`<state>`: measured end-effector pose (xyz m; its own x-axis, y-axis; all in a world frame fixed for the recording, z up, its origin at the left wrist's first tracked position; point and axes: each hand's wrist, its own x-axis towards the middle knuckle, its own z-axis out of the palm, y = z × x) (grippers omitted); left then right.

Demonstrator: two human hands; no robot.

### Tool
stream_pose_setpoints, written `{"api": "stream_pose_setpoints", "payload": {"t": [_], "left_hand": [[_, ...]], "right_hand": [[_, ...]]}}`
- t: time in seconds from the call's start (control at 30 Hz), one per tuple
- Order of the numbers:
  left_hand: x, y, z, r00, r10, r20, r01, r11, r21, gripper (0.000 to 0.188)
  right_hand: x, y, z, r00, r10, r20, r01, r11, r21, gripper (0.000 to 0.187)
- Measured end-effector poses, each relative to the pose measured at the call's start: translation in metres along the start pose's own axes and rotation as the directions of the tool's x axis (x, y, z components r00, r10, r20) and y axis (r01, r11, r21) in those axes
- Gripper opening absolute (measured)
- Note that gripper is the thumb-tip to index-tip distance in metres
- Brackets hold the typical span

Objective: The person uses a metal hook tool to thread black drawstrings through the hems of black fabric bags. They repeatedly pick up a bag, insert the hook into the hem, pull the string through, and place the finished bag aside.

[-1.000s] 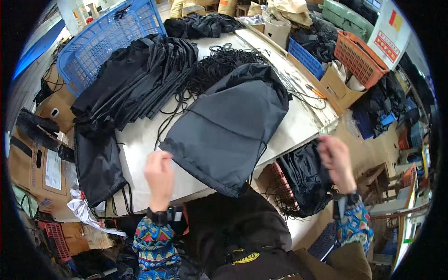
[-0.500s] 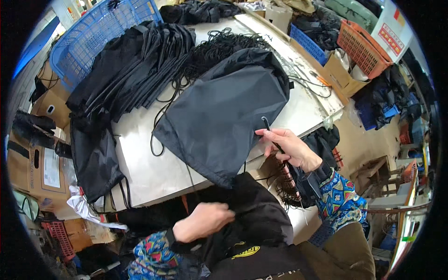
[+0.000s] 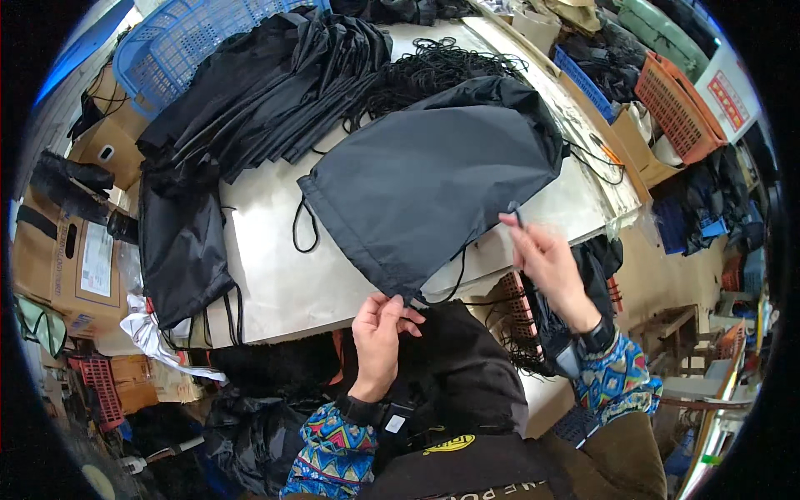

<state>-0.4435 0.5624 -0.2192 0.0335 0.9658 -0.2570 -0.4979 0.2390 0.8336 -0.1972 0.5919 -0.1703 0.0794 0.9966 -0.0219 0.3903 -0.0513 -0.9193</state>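
On the cluttered white table (image 3: 275,275) a grey drawstring bag (image 3: 433,183) lies flat. The left hand (image 3: 379,333) pinches its near corner; the right hand (image 3: 546,258) holds, probably, a cord end (image 3: 517,215). Threading seems unfinished.

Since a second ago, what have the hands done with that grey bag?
The left hand left the table edge, dropped to the lap, and is now up at the grey drawstring bag's near corner. The right hand came in from the side and pinches a thin black cord. The bag and black bag pile stayed put.
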Motion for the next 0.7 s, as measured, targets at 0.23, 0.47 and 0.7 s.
{"api": "stream_pose_setpoints", "payload": {"t": [0.23, 0.47, 0.7], "left_hand": [[0.004, 0.012, 0.039, 0.992, -0.127, 0.008, 0.122, 0.963, 0.240, 0.013], [-0.004, -0.003, 0.011, 0.989, 0.065, 0.131, -0.133, 0.763, 0.633, 0.026], [-0.029, 0.005, 0.061, 0.869, -0.044, 0.493, -0.408, 0.501, 0.763, 0.026]], "right_hand": [[-0.061, -0.005, 0.036, 0.957, -0.291, 0.003, 0.285, 0.935, -0.211, 0.023], [-0.174, 0.089, 0.005, 0.935, 0.303, -0.185, -0.351, 0.871, -0.343, 0.021], [-0.387, 0.147, -0.033, 0.788, 0.198, -0.584, -0.489, 0.776, -0.398, 0.025]]}}
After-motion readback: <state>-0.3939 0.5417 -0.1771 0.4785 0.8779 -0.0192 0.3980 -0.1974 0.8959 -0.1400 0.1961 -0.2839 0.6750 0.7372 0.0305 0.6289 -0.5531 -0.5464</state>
